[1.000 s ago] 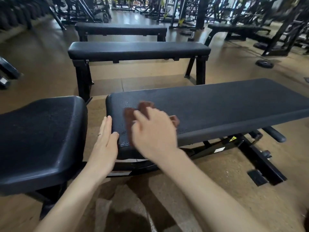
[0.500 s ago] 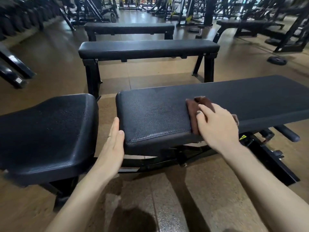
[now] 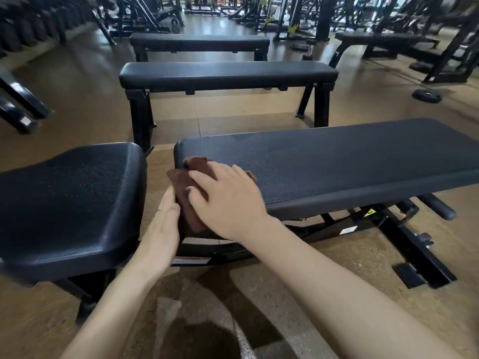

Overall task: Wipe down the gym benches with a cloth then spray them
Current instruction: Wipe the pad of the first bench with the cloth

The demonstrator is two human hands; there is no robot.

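The right hand (image 3: 228,200) presses a brown cloth (image 3: 188,185) flat-fingered onto the near worktop's (image 3: 337,164) left end, cloth overhanging that edge. The left hand (image 3: 164,224), fingers straight, touches the end face. Two flat benches (image 3: 228,72) stand beyond, across bare floor (image 3: 77,81).

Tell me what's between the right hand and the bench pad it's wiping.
The brown cloth, in the head view: the right hand presses it flat onto the bench pad at its left end.

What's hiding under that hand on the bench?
Under the right hand lies a crumpled brown cloth, pressed onto the end of the black padded bench and draping over its edge. The cloth's middle and the bench beneath it are covered.
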